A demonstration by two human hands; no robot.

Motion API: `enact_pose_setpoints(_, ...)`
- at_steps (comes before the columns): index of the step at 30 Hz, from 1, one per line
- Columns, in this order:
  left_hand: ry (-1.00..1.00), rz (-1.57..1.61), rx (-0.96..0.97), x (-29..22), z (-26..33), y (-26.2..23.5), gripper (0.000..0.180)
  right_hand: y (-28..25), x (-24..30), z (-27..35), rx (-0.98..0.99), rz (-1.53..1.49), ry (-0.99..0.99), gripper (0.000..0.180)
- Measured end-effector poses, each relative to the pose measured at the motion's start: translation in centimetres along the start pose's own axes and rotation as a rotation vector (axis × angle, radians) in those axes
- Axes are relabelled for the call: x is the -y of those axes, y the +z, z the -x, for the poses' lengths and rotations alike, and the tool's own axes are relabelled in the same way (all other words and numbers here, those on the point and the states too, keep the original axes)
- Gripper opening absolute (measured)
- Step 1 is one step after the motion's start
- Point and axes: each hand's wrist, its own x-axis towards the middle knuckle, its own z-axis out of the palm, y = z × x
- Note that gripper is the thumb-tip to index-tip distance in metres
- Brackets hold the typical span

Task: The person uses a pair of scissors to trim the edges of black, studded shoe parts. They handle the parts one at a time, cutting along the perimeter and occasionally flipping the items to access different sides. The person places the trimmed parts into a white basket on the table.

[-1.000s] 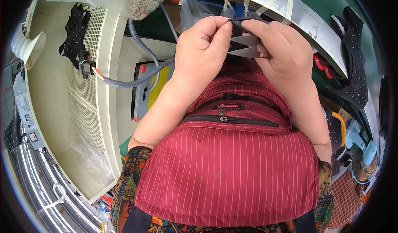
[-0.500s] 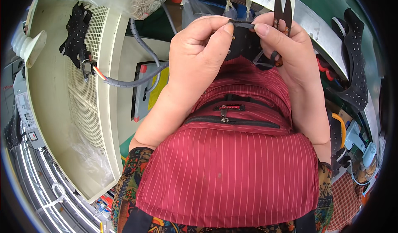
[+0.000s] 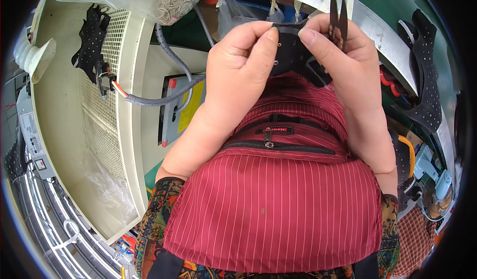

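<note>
A black piece of material (image 3: 289,50) with small metal-rimmed holes hangs between my hands, above the lap of the red pinstriped apron (image 3: 273,204). Its top edge is pinched at the left end between thumb and forefinger of my left hand (image 3: 241,70). At the right end, the thumb and forefinger of my right hand (image 3: 350,63) grip the same edge. A pair of dark scissors (image 3: 339,18) is also held in my right hand, blades pointing up and slightly apart. The scissor handles are mostly hidden behind the fingers.
On the left stands a cream tray (image 3: 129,155) with a mesh panel and another black dotted piece (image 3: 92,43). A grey wrapped cable (image 3: 164,99) runs beside it. Plastic bags (image 3: 236,13) hang beyond my hands. Another dotted piece (image 3: 425,75) lies over the metal-edged table on the right.
The black piece now hangs more spread out and flatter. My right thumb has moved slightly left along its edge, and the scissor blades have turned and come closer together.
</note>
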Motion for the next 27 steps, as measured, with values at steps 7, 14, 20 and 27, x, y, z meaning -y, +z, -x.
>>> enact_pose_setpoints(7,0.326,-0.360,0.030,1.2,-0.5,-0.3,0.014,-0.2,0.7,-0.3,0.009,0.012,0.094,0.012)
enact_pose_setpoints(14,0.421,-0.492,0.028,1.3,-0.8,-0.6,0.012,-0.4,0.3,-0.4,0.096,0.249,0.056,0.017)
enact_pose_setpoints(20,0.477,-0.468,0.030,1.0,-0.7,-0.7,0.011,-0.8,-0.1,-1.0,0.177,-0.150,0.213,0.019)
enact_pose_setpoints(27,0.461,-0.420,0.087,1.2,-0.8,-0.6,0.012,-0.5,-1.1,-1.1,0.148,-0.417,0.329,0.020)
